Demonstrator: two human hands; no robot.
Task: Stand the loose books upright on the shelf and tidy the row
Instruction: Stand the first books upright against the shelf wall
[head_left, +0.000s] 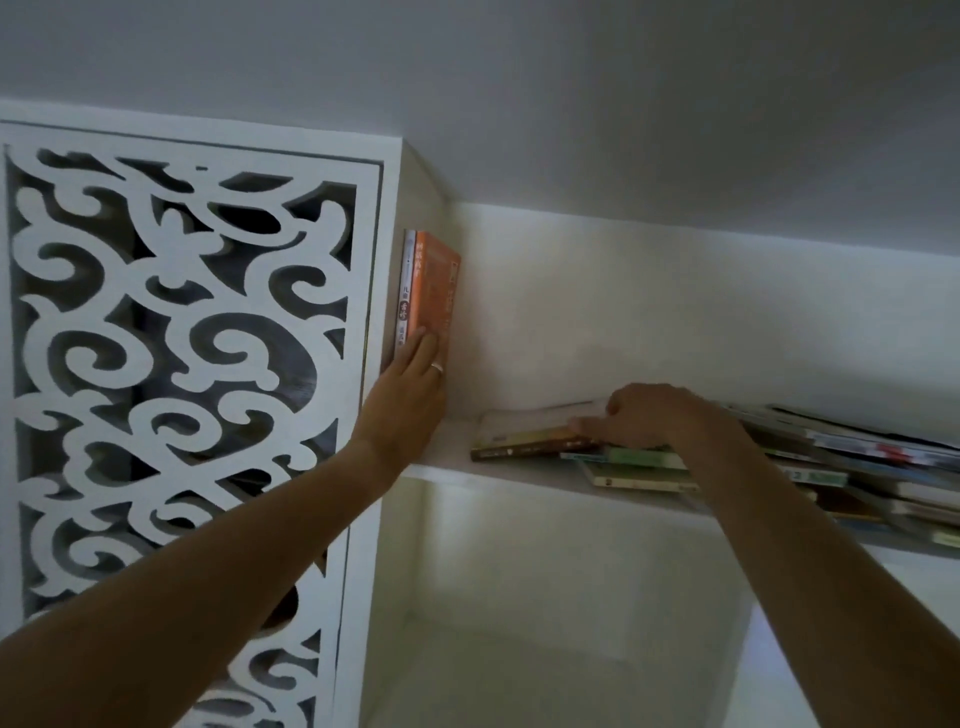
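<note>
Currently left hand (415, 374) presses flat, bracing upright orange paperback (435, 283) at white shelf's (519, 470) far-left wall; right hand (649, 421) grips dark-spined book (530, 444) atop loose pile (779, 457). Next: lift, stand beside.

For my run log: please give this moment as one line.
left hand: flat, steadying orange book upright at shelf end | right hand: fingers gripping flat book on loose pile | most books not yet stood

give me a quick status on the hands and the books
Left hand flat against upright orange book. Right hand gripping top book of flat pile. Nothing blocking.
</note>
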